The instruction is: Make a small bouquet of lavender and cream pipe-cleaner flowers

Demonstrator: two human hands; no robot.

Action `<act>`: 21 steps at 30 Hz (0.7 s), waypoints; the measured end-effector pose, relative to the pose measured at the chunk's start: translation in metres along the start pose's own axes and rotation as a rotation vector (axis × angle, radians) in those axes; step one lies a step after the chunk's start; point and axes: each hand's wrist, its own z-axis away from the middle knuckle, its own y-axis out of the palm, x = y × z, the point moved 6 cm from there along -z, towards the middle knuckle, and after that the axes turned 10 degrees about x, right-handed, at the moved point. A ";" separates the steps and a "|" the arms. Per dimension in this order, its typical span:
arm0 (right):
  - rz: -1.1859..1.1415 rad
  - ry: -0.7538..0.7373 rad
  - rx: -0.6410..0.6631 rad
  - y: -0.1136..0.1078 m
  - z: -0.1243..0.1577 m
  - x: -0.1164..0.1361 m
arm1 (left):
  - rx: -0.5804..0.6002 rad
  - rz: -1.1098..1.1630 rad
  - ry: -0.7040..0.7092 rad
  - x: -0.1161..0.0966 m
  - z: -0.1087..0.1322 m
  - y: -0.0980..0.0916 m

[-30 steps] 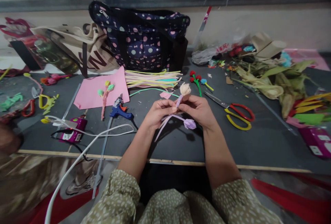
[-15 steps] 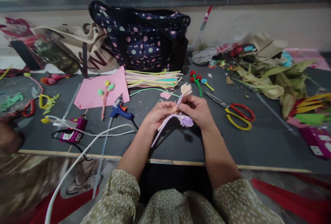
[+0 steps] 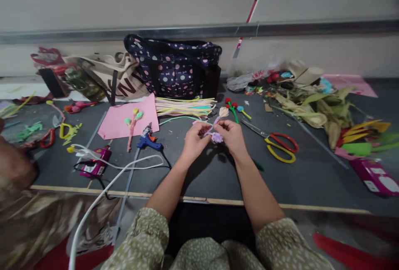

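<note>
My right hand (image 3: pixel 230 136) pinches a fuzzy pipe-cleaner flower stem wrapped in lilac. Its cream flower head (image 3: pixel 223 112) points away from me, above the fingers. Close against it, my left hand (image 3: pixel 196 140) is closed with thumb and fingertips at the same stems. A purple flower head (image 3: pixel 217 137) hangs between the two hands, on my side of the stems. My fingers hide part of the stems and where they join. Beyond the hands lie red pipe-cleaner flowers on a green stem (image 3: pixel 234 112) and a small blue flower (image 3: pixel 240 109).
Red-and-yellow scissors (image 3: pixel 282 145) lie to the right. Left are a blue glue gun (image 3: pixel 149 140), pink paper (image 3: pixel 107 125), a pipe-cleaner bundle (image 3: pixel 183 107) and a white cable (image 3: pixel 124 166). A dotted bag (image 3: pixel 177 68) and corn husks (image 3: pixel 311 107) stand behind. Another person's arm (image 3: pixel 15 157) shows far left.
The view has tilted up. My hands have drawn closer over the stems, and the purple flower head has shifted from below the right hand to between both hands.
</note>
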 end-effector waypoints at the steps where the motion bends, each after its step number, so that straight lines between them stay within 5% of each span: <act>1: 0.008 -0.007 0.013 0.002 0.000 0.002 | -0.044 -0.006 0.019 0.000 0.000 0.000; 5: 0.054 -0.036 0.085 0.008 -0.002 0.009 | -0.136 0.090 -0.030 0.008 -0.003 -0.003; 14: 0.235 -0.137 0.334 0.003 -0.009 0.009 | -0.045 0.456 -0.179 0.036 -0.004 0.012; 21: 0.193 -0.151 0.482 -0.003 -0.012 0.020 | -0.037 0.549 -0.235 0.037 0.000 0.021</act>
